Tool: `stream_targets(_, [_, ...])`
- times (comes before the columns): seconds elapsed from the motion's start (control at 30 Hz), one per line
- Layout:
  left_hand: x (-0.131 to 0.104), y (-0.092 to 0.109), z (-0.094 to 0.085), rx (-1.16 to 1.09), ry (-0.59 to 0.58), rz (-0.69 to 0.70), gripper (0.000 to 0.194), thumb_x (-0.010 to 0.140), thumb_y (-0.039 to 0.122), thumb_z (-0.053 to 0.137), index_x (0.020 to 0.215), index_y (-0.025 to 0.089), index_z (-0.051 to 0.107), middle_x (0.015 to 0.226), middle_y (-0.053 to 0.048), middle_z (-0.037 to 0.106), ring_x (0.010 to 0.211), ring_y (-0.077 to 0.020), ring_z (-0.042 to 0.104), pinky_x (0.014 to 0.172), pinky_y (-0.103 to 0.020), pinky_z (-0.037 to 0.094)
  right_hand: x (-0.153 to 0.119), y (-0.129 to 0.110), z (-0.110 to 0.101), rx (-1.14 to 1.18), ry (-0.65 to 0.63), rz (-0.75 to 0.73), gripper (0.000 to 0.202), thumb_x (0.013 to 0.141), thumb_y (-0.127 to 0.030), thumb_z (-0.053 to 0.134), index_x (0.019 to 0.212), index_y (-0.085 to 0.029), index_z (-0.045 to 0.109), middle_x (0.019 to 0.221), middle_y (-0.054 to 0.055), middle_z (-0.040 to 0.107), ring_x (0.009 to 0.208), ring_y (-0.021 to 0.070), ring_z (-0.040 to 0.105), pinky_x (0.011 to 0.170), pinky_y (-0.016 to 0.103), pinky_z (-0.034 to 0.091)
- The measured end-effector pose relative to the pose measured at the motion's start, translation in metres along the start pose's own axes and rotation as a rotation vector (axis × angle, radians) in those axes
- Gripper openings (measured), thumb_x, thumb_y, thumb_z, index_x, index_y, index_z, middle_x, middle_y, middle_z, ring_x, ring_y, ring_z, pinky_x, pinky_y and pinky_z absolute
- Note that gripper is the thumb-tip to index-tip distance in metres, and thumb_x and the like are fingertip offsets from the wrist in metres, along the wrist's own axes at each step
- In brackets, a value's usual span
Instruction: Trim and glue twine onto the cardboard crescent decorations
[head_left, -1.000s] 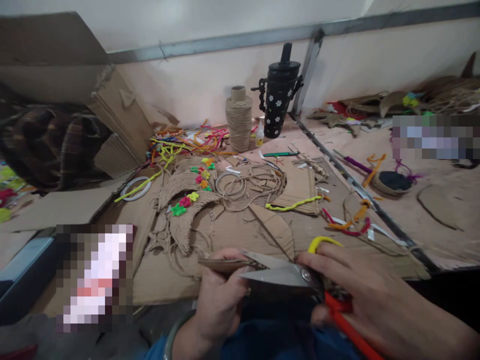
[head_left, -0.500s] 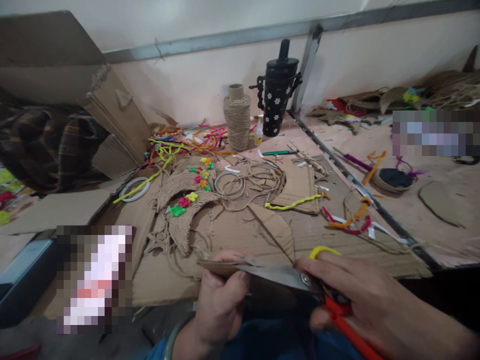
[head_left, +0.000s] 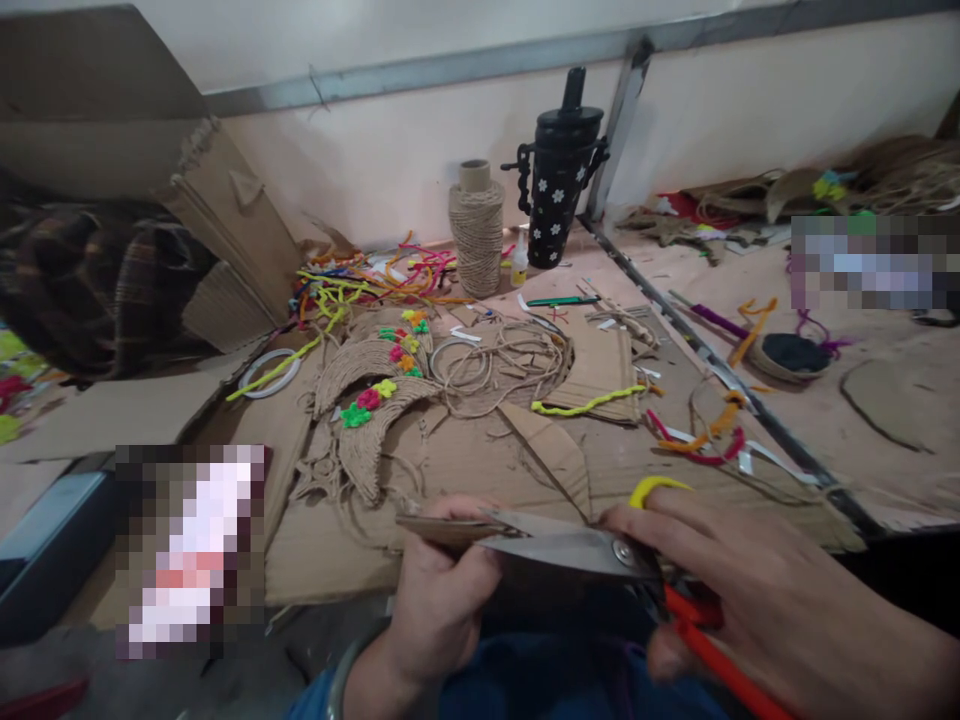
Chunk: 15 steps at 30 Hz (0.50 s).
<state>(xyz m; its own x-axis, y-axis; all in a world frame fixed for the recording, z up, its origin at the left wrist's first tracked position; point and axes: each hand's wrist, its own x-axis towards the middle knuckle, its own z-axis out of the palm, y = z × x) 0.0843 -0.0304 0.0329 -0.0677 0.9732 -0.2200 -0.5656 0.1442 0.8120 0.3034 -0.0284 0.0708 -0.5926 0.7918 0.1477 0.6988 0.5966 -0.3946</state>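
My left hand (head_left: 442, 600) pinches a small piece of brown cardboard (head_left: 439, 530) at the front edge of the work surface. Scissors (head_left: 585, 552) with red and yellow handles are in my right hand (head_left: 720, 590), their blades pointing left and slightly parted at the cardboard. Just beyond my hands lies a pointed cardboard cut-out (head_left: 551, 455). Crescent shapes wrapped in twine (head_left: 375, 440), with small coloured flowers on them, rest behind my left hand.
A twine spool (head_left: 477, 240), a small glue bottle (head_left: 519, 262) and a black flowered tumbler (head_left: 559, 195) stand at the back. Coloured pipe cleaners (head_left: 360, 285) are heaped left of the spool. A cardboard box (head_left: 232, 215) stands at the left; a metal strip (head_left: 697, 345) crosses the right side.
My right hand and the scissors have shifted slightly right, and the blades are a little farther apart at the cardboard. My left hand keeps its hold.
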Motion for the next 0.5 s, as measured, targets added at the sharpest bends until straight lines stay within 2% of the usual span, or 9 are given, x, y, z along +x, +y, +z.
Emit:
stream_targets(0.13, [0.0009, -0.0038, -0.0021, 0.050, -0.077, -0.004, 0.019, 0.061, 0.033, 0.087, 0.068, 0.020, 0.074, 0.069, -0.002, 0.072, 0.063, -0.0137, 0.063, 0.058, -0.021, 0.047, 0.0004, -0.0008, 0.0001, 0.017, 0.009, -0.001, 0.048, 0.056, -0.022, 0.089, 0.097, -0.022, 0.065, 0.076, 0.001, 0.067, 0.063, 0.0199, 0.065, 0.052, 0.028, 0.051])
stream_targets(0.33, [0.0020, -0.0044, -0.0040, 0.018, -0.129, -0.038, 0.020, 0.063, 0.033, 0.086, 0.069, 0.020, 0.071, 0.070, -0.003, 0.071, 0.065, -0.0157, 0.063, 0.063, -0.025, 0.049, 0.0002, 0.0003, 0.0023, 0.052, 0.117, -0.043, 0.033, 0.081, -0.040, 0.072, 0.106, -0.020, 0.065, 0.072, 0.001, 0.064, 0.059, 0.0168, 0.063, 0.052, 0.026, 0.048])
stream_targets(0.4, [0.0022, -0.0042, -0.0046, 0.012, -0.144, -0.033, 0.018, 0.065, 0.030, 0.085, 0.069, 0.020, 0.071, 0.070, -0.002, 0.071, 0.065, -0.0154, 0.064, 0.063, -0.025, 0.050, 0.0002, 0.0012, 0.0035, 0.052, 0.138, -0.061, 0.031, 0.085, -0.044, 0.066, 0.103, -0.018, 0.066, 0.069, 0.001, 0.064, 0.056, 0.0160, 0.062, 0.049, 0.026, 0.046])
stream_targets(0.5, [0.0017, -0.0033, -0.0047, 0.022, -0.156, -0.036, 0.016, 0.065, 0.030, 0.085, 0.070, 0.020, 0.073, 0.071, -0.002, 0.072, 0.066, -0.0153, 0.065, 0.064, -0.025, 0.051, -0.0026, 0.0039, 0.0076, 0.063, 0.125, -0.056, 0.026, 0.089, -0.041, 0.062, 0.098, -0.017, 0.067, 0.067, 0.002, 0.065, 0.054, 0.0158, 0.062, 0.048, 0.025, 0.047])
